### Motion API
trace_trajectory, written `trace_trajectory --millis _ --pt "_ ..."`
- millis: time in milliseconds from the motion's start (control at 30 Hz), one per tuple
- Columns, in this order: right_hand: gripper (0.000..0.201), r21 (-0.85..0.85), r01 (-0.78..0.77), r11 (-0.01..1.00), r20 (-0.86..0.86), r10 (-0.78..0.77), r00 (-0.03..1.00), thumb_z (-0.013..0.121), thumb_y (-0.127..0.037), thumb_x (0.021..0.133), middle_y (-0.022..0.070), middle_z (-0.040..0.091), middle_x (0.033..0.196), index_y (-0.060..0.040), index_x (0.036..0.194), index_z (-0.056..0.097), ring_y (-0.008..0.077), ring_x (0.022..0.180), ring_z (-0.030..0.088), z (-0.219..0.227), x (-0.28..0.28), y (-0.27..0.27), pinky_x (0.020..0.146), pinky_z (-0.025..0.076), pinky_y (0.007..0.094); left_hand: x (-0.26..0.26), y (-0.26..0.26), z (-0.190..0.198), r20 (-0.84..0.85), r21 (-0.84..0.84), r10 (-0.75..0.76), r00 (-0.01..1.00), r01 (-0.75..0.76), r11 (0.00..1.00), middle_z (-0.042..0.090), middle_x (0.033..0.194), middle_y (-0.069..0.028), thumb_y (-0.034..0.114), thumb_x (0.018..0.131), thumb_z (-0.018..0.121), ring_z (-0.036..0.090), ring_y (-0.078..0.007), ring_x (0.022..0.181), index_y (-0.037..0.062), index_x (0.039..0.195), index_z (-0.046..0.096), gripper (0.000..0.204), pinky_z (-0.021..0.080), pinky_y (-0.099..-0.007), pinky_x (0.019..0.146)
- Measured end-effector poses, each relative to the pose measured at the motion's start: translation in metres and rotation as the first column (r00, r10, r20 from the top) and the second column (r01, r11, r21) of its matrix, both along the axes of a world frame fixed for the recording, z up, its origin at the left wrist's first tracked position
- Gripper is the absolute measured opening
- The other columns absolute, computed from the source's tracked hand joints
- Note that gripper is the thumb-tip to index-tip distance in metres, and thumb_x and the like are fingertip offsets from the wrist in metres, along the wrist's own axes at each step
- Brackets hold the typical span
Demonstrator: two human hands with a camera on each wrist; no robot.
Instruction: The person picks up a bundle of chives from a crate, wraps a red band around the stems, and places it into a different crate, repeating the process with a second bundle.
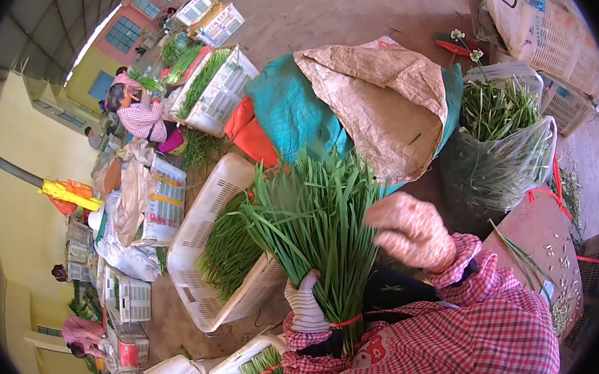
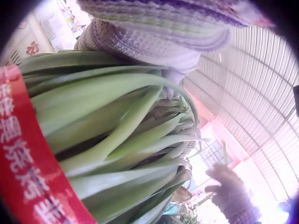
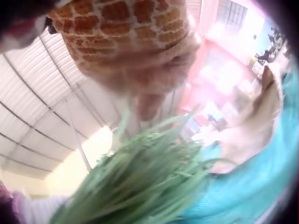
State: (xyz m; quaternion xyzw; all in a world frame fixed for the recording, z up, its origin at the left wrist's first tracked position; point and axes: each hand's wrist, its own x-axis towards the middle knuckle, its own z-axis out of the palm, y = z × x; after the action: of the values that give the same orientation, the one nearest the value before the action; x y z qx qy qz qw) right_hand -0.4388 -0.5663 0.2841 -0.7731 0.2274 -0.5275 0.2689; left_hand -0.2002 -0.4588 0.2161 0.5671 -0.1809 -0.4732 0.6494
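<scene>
While the bundle of green chives (image 1: 314,221) is held upright near the middle of the scene, its lower stems are gripped by the left hand (image 1: 304,302), whose gloved fingers are curled round them just above a red band (image 1: 345,321). In the left wrist view the same band (image 2: 29,168), printed with white characters, is seen wrapped round the pale stalks (image 2: 117,140). The right hand (image 1: 411,230), in a pinkish glove, is raised just right of the leaf tops and is blurred; a single thin leaf seems to be pinched in its fingers in the left wrist view, though whether it is truly gripped cannot be told. In the right wrist view the gloved fingers (image 3: 140,60) are seen above the leaf tips (image 3: 140,182). A white crate (image 1: 205,245) with more chives is tilted to the left of the bundle. A teal sack (image 1: 293,113) under a brown sack (image 1: 384,101) lies beyond, and a clear bag (image 1: 503,148) of greens stands at the far right.
</scene>
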Motion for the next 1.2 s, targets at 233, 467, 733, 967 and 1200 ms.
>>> trace_trajectory --millis 233,467,733,967,1200 --pt "0.020 -0.127 -0.196 0.972 -0.519 0.103 0.848 0.064 -0.018 0.086 0.0041 0.063 0.110 -0.0113 0.106 0.065 0.0248 0.087 0.066 -0.072 0.046 -0.005 0.065 0.055 0.0368 0.010 0.004 -0.019 0.005 0.007 0.038 0.999 -0.038 0.999 0.069 0.099 -0.0096 0.000 0.079 0.062 0.067 -0.0214 0.086 -0.0035 0.108 0.065 0.030 0.057 -0.0338 0.080" --pt "0.016 0.147 -0.023 0.989 -0.253 0.060 0.966 0.063 -0.018 0.088 0.0095 0.066 0.094 -0.0112 0.102 0.065 0.0280 0.079 0.066 -0.098 0.044 0.010 0.066 0.054 0.0385 0.014 0.003 -0.020 -0.042 0.007 0.013 0.999 -0.013 1.000 0.069 0.101 -0.0100 -0.003 0.080 0.061 0.068 -0.0211 0.086 -0.0038 0.110 0.064 0.030 0.057 -0.0338 0.079" --pt "0.021 0.912 -0.075 0.403 0.057 0.057 0.997 0.064 -0.013 0.089 0.0092 0.069 0.088 -0.0045 0.109 0.063 0.0173 0.082 0.066 -0.094 0.057 0.008 0.074 0.053 0.0331 0.012 0.004 -0.017 -0.061 -0.012 0.017 0.998 -0.018 1.000 0.068 0.104 -0.0116 -0.004 0.080 0.061 0.068 -0.0221 0.089 -0.0056 0.113 0.062 0.033 0.058 -0.0351 0.081" --pt "0.024 0.691 0.038 0.722 -0.117 0.059 0.991 0.065 -0.011 0.087 0.0112 0.067 0.086 -0.0085 0.111 0.063 0.0233 0.079 0.068 -0.077 0.049 0.004 0.066 0.054 0.0364 0.000 0.001 -0.003 -0.044 -0.002 0.009 0.999 -0.010 1.000 0.068 0.104 -0.0104 -0.004 0.079 0.060 0.067 -0.0215 0.089 -0.0047 0.114 0.062 0.035 0.057 -0.0340 0.082" --pt "0.028 -0.120 -0.156 0.980 -0.407 0.095 0.909 0.063 -0.022 0.085 0.0056 0.060 0.108 -0.0117 0.111 0.060 0.0249 0.068 0.066 -0.041 0.062 0.020 0.054 0.053 0.0387 -0.015 -0.001 0.005 0.021 -0.009 -0.032 0.999 0.032 0.999 0.068 0.103 -0.0080 -0.004 0.082 0.060 0.065 -0.0178 0.089 -0.0023 0.115 0.062 0.033 0.053 -0.0294 0.082"
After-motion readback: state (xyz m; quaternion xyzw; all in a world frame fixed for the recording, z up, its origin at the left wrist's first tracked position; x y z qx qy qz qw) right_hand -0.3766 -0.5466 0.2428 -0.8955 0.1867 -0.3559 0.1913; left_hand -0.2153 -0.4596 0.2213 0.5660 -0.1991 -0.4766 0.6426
